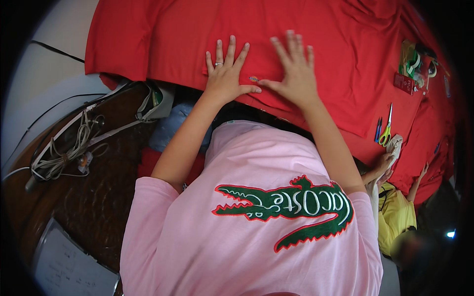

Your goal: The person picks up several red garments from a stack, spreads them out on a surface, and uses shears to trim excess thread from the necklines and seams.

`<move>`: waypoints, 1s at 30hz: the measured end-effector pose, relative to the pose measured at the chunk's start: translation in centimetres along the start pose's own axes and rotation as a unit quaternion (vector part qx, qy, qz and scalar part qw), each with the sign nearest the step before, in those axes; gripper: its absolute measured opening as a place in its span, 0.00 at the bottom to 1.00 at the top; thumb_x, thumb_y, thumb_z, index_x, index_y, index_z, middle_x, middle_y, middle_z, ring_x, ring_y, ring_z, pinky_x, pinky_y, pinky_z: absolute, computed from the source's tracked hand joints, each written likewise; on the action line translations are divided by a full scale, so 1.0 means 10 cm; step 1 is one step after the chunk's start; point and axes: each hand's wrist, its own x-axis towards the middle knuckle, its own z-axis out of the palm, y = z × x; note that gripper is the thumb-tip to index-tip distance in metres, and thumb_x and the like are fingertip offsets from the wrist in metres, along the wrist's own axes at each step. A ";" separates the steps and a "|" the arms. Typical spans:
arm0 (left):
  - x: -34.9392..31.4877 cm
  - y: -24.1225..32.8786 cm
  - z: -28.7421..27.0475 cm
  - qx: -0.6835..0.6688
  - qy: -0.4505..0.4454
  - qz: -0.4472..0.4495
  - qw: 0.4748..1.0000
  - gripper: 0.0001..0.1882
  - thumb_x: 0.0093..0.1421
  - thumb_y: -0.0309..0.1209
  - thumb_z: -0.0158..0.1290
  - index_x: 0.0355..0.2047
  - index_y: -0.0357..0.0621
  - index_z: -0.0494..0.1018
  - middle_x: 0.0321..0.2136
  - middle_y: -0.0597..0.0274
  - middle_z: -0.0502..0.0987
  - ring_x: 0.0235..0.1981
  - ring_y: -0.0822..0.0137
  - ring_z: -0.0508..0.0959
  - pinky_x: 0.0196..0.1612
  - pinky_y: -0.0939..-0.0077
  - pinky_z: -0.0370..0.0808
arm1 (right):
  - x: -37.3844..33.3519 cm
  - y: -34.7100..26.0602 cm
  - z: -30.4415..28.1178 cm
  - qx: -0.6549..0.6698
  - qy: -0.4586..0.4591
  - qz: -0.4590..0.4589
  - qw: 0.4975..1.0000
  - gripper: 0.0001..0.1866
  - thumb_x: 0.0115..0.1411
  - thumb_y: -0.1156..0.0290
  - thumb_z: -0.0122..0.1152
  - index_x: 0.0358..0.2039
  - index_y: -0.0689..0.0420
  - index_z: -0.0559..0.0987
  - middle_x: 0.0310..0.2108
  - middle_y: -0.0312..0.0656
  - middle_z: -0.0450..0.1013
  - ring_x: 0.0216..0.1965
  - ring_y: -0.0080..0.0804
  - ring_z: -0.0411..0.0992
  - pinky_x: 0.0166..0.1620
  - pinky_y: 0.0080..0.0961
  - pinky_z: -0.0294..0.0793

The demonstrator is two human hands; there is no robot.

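Note:
Red cloth, apparently a garment, lies spread over the table in front of me. My left hand is flat on it with fingers spread, a ring on one finger. To its right, my right hand is over the same cloth, fingers stretched out and somewhat blurred by motion. Between my two thumbs a small coloured label shows on the fabric. Neither hand grips anything.
Yellow-handled scissors and pens lie at right. Farther right are tape rolls and a red box. Another person's hand holds whitish cloth; someone in yellow is beside. Bundled cables hang at left.

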 end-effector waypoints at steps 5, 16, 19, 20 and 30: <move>0.01 -0.04 0.03 -0.001 0.003 0.006 1.000 0.77 0.34 0.77 0.66 0.80 0.67 0.41 0.80 0.51 0.29 0.78 0.37 0.28 0.72 0.25 0.32 | 0.12 0.22 0.30 -0.025 0.045 0.079 0.996 0.61 0.51 0.28 0.68 0.76 0.52 0.58 0.76 0.60 0.50 0.78 0.55 0.46 0.76 0.57 0.43; 0.02 -0.01 0.01 -0.001 -0.004 -0.004 1.000 0.76 0.35 0.75 0.67 0.80 0.66 0.42 0.80 0.53 0.30 0.79 0.39 0.28 0.74 0.28 0.31 | 0.20 0.31 0.32 -0.066 0.052 0.079 0.993 0.56 0.59 0.30 0.62 0.76 0.54 0.58 0.78 0.52 0.50 0.79 0.49 0.47 0.76 0.56 0.43; 0.00 0.01 -0.03 -0.006 -0.006 -0.006 1.000 0.77 0.35 0.72 0.69 0.80 0.63 0.42 0.80 0.52 0.30 0.79 0.38 0.29 0.74 0.29 0.31 | -0.07 0.32 0.37 -0.093 0.015 0.042 0.995 0.50 0.65 0.35 0.57 0.76 0.55 0.57 0.78 0.51 0.51 0.78 0.49 0.48 0.76 0.53 0.44; -0.02 0.00 -0.04 -0.008 -0.005 -0.008 1.000 0.77 0.35 0.72 0.70 0.80 0.61 0.42 0.80 0.52 0.30 0.79 0.38 0.29 0.74 0.29 0.31 | -0.18 0.31 0.27 -0.085 -0.002 0.038 0.996 0.49 0.66 0.36 0.56 0.76 0.55 0.57 0.78 0.50 0.51 0.78 0.48 0.48 0.77 0.52 0.44; -0.17 -0.02 -0.22 0.020 -0.054 -0.130 0.990 0.75 0.49 0.75 0.60 0.79 0.41 0.33 0.79 0.45 0.27 0.79 0.38 0.30 0.73 0.29 0.29 | -0.79 1.15 -0.24 -0.127 0.050 0.201 0.970 0.44 0.71 0.45 0.54 0.76 0.61 0.55 0.78 0.54 0.48 0.79 0.51 0.47 0.77 0.52 0.44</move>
